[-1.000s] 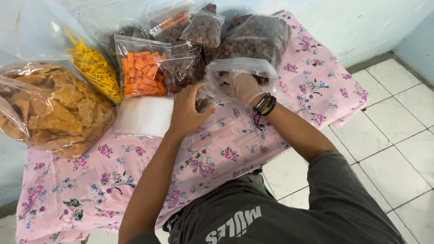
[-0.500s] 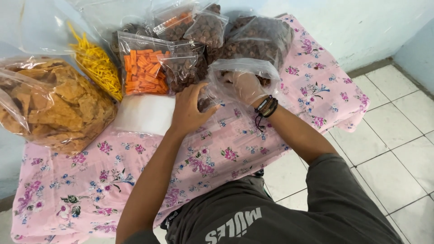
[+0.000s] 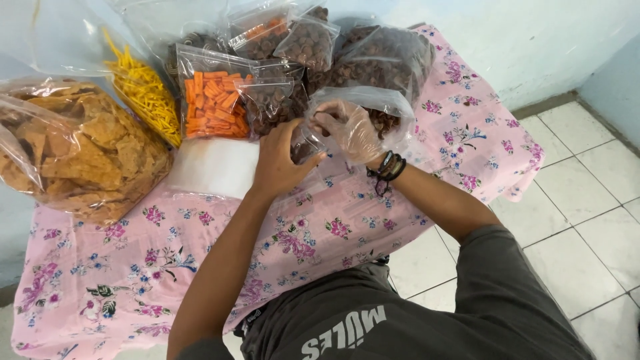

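Observation:
My left hand [image 3: 277,163] grips the mouth of a small clear bag [image 3: 304,144] that holds a few brown snack pieces and rests on the pink floral cloth [image 3: 200,247]. My right hand [image 3: 350,130], covered by a thin clear plastic glove, hovers just right of that bag. Its fingers are curled together on some brown snacks. Directly behind my right hand lies a large open bag of brown snacks [image 3: 390,60].
A big bag of tan chips [image 3: 80,150] fills the left side, and a bag of yellow sticks [image 3: 143,90] lies behind it. Beside them are a packet of orange sticks [image 3: 213,103], small packed bags of brown snacks [image 3: 310,40] and a white stack of bags [image 3: 213,167]. White floor tiles [image 3: 573,220] are at right.
My right hand has come out of the large brown-snack bag and moved left toward the small bag that my left hand holds. The left hand has stayed in place.

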